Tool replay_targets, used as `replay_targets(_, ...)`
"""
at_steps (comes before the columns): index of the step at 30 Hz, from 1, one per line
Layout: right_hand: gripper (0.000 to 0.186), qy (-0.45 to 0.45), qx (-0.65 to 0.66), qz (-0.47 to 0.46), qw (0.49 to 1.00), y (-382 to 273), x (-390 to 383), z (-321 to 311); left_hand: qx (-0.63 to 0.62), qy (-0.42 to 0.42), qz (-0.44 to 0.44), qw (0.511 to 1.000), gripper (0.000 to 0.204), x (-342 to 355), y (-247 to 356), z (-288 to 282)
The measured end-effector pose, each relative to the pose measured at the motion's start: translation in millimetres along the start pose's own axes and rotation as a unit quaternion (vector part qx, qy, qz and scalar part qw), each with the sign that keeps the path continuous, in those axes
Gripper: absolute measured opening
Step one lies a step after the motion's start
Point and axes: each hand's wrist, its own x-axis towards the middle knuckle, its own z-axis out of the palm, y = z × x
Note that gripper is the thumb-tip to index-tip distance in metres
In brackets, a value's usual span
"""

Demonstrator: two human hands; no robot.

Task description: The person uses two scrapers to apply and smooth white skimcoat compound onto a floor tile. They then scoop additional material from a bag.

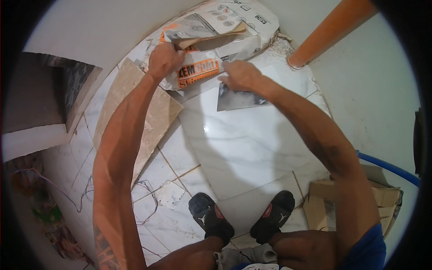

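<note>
A white paper powder bag (pixel 168 84) with orange and black print lies at the far end of the floor, its torn mouth gaping and a brown inner layer showing. My left hand (pixel 165 61) is closed on the bag's left edge, beside the opening. At the bag's near right corner, my right hand (pixel 240 75) has its fingers curled round the paper. Under that hand lies a flat piece with a dark grey picture on it (pixel 229 101), partly hidden by my fingers and wrist. Both arms reach forward over a large white marbled tile (pixel 234 148).
A beige tile (pixel 130 96) lies aslant under my left forearm. An orange pipe (pixel 330 33) rises at the far right. Thin wires (pixel 150 202) trail across the floor at left. A cardboard box (pixel 319 202) and a blue hose (pixel 389 167) are at right.
</note>
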Motion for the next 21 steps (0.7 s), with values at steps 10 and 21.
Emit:
replay_targets(10, 0.038, 0.003, -0.117, 0.040, 0.992, -27, 34, 21, 0.014, -0.034, 0.014, 0.999, 0.045, 18, 15, -19)
replay_targets(21, 0.018, 0.010, -0.189, -0.019, 0.982, -18, 52, 30, 0.033, -0.032, 0.033, 0.998, 0.046, 22, 3, -22)
